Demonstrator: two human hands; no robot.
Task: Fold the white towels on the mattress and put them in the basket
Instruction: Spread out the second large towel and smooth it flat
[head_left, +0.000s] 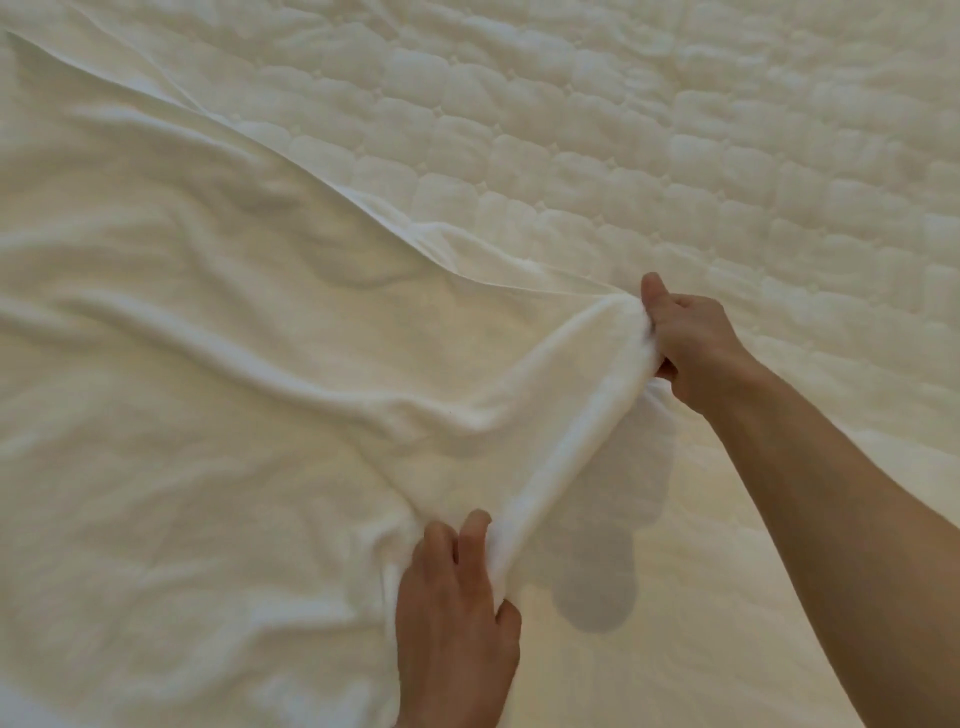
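Note:
A large white towel (218, 374) lies spread and wrinkled over the left and middle of the quilted white mattress (675, 156). Its right edge is lifted into a taut ridge between my two hands. My left hand (457, 608) grips the near end of that edge at the bottom centre, fingers curled over the cloth. Farther away and to the right, my right hand (691, 343) pinches the far corner, thumb up. The raised edge casts a shadow on the mattress beneath it. No basket is in view.
Bare quilted mattress stretches across the top and right of the view. The towel's far edge runs diagonally from the upper left down to my right hand.

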